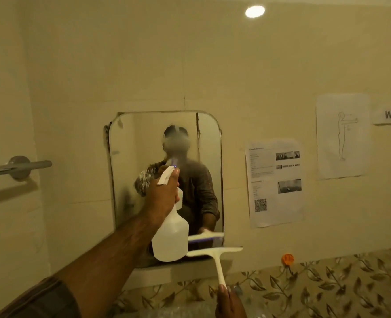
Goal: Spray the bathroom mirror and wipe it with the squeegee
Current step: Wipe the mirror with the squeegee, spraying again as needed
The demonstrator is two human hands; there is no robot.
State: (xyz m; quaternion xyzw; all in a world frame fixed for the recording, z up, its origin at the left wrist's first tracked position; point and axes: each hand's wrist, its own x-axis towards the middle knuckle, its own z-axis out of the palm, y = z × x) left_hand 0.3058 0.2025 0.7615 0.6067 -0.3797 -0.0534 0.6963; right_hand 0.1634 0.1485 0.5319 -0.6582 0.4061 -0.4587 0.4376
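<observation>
- At the mirror's lower half, the left hand [163, 193] is wrapped tight around the neck of the white spray bottle [170, 237], one finger on the trigger. The nozzle points at the glass, and a blur of mist hangs just above it.
- Below and to the right, near the bottom edge of the view, the right hand [230, 302] is closed on the lower end of the squeegee [215, 255] handle. How fully the fingers wrap it cannot be told, since the hand is cut off.
- From that grip the handle runs up and slightly left. The blade lies crosswise at its top, roughly level, just under the mirror's bottom right corner and beside the bottle's base.
- On the wall, the mirror [125, 157] stands directly above the blade, with its long axis upright. Fogged patches sit at its centre and left side.
- My judgement is that spraying is the step in hand. The wipe would call for the right hand to lift the blade to the mirror's top edge, and the bottle would need to clear that path.
- Beyond the mirror's left edge a towel rail [17, 167] juts from the wall, and paper notices [275, 182] hang to the right.
</observation>
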